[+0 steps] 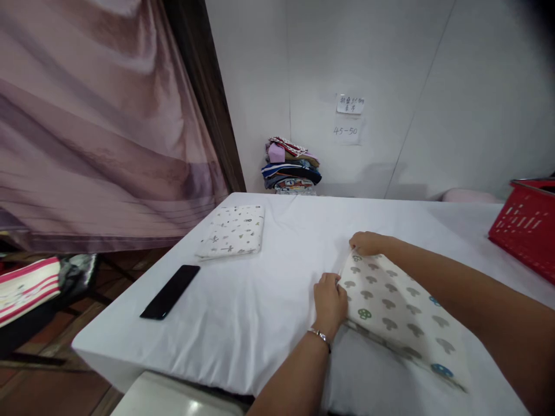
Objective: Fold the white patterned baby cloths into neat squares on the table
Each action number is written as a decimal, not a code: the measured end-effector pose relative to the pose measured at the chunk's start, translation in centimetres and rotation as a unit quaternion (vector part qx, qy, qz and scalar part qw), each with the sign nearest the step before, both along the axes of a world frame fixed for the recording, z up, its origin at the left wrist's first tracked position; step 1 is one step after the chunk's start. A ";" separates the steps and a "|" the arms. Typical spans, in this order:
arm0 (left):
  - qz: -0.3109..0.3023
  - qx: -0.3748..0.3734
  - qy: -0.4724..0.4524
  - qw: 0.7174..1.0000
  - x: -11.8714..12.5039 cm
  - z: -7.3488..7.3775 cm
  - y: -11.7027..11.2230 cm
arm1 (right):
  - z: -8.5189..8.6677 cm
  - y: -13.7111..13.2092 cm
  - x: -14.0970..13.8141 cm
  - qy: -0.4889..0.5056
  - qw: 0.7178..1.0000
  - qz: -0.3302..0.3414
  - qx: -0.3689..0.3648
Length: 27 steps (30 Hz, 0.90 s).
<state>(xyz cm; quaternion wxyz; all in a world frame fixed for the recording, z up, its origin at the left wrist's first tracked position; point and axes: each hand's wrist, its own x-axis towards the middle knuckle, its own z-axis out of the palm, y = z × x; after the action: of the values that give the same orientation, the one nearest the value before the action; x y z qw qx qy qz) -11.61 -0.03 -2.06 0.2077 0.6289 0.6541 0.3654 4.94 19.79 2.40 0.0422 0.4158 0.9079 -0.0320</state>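
- On the right half of the white-covered table point(269, 323), a cream mushroom-print cloth point(390, 306) lay folded, its near edge showing more than one layer; most mushrooms were grey, with a few in green or blue.
- The left hand point(330, 300), with a silver bracelet point(321, 336) at its wrist, held the cloth's left edge in a narrow grip, the fingers curled in.
- The right hand point(366, 244) reached around the far side and gripped the far left corner, its fingers bunched close together; the exact place of its thumb could not be told.
- Well apart to the left lay a second folded cloth point(237, 231), white with small scattered prints, and nearer the table's left edge a black phone point(170, 292).
- Beyond the far edge, against the wall point(368, 52), rose a stack of folded fabrics point(291, 167), with two paper notes point(350, 104) on the wall to its right.
- A red basket point(524, 225) stood at the far right.
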 end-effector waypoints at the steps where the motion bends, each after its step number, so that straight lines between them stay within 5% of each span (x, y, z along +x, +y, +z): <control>1: 0.000 0.000 0.000 1.000 0.0 0.0 0.0 | 0.1 0.1 0.0 -0.006 1.000 -0.004 -0.011; 8: -0.003 -0.001 0.006 1.000 0.0 0.1 0.0 | -1.3 -1.5 0.0 0.042 0.996 -0.071 -0.031; 15: 0.003 0.000 -0.004 1.000 0.0 -0.1 0.2 | -2.9 -4.4 -0.4 0.113 0.974 -0.196 0.031; 20: 0.006 -0.001 -0.012 1.000 0.0 -0.3 0.4 | -3.6 -7.0 -2.0 0.117 0.979 -0.162 0.035; 27: 0.005 -0.001 -0.018 1.000 -0.2 -0.2 0.5 | -3.2 -6.6 -3.1 0.090 0.980 -0.175 -0.004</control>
<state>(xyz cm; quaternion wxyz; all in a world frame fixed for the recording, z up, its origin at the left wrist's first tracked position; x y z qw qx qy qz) -11.79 0.43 -2.27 0.2183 0.6186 0.6540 0.3769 1.81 13.19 -0.76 -0.0445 0.5632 0.8212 -0.0804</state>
